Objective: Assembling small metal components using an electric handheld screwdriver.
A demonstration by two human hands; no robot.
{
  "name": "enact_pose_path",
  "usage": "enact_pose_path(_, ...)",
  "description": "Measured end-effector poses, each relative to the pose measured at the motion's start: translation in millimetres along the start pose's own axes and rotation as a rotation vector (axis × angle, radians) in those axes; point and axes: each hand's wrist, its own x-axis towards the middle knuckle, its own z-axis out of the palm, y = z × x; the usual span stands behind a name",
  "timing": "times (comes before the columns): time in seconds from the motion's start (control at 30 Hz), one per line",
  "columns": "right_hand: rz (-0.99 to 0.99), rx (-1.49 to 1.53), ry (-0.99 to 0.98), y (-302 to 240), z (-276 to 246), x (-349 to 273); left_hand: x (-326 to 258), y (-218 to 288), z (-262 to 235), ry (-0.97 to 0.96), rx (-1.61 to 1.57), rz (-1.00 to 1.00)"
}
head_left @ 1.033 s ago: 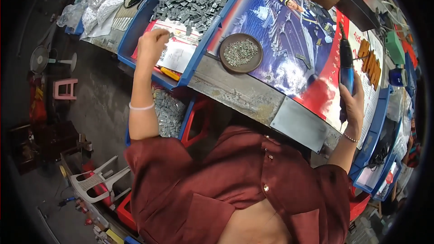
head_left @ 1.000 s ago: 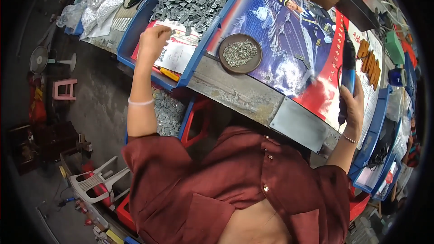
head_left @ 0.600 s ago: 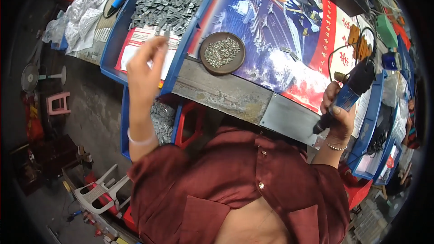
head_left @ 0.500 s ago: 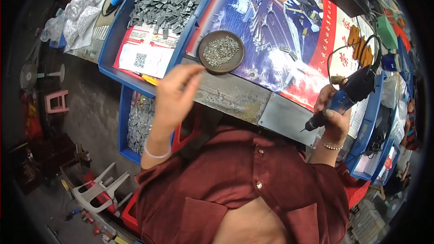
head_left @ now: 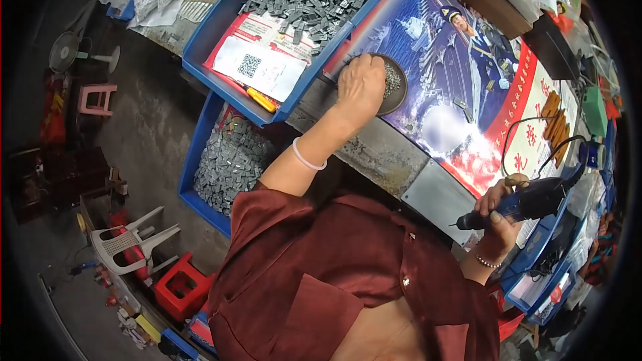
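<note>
A small round dark dish, shallow and metal-looking, is set on a glossy printed poster that covers the worn grey bench top. The dish is filled with tiny grey screws or similar bits, too small to tell apart. The left hand is laid over the dish's left rim, fingers curled down into the contents; whether anything is pinched cannot be told. A thin pale bracelet is worn on that wrist. The right hand is wrapped firmly around a dark blue electric screwdriver, its thin bit pointed left over the bench edge, well apart from the dish. A blue plastic tray heaped with small flat grey metal pieces stands just left of the dish.
</note>
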Motion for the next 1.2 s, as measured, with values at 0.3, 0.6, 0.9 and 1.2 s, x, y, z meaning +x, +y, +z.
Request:
enact_pose_path(0.3,0.072,-0.042,-0.087,-1.4,0.9,6.1,2.1,3.0,-6.6,0.027,-0.041,0.069)
enact_pose_path(0.6,0.073,0.005,-0.065,4.3,15.9,8.4,-0.3,0.6,-19.0,0.1,-0.273,0.059)
enact_pose_path(0.9,0.039,0.019,-0.011,4.9,28.9,7.1,-1.2,3.6,-25.7,0.102,-0.377,0.045)
enact_pose_path(1.2,0.028,-0.026,0.021,7.5,15.2,2.5,-13.6,6.5,-30.2,0.042,-0.553,-0.101)
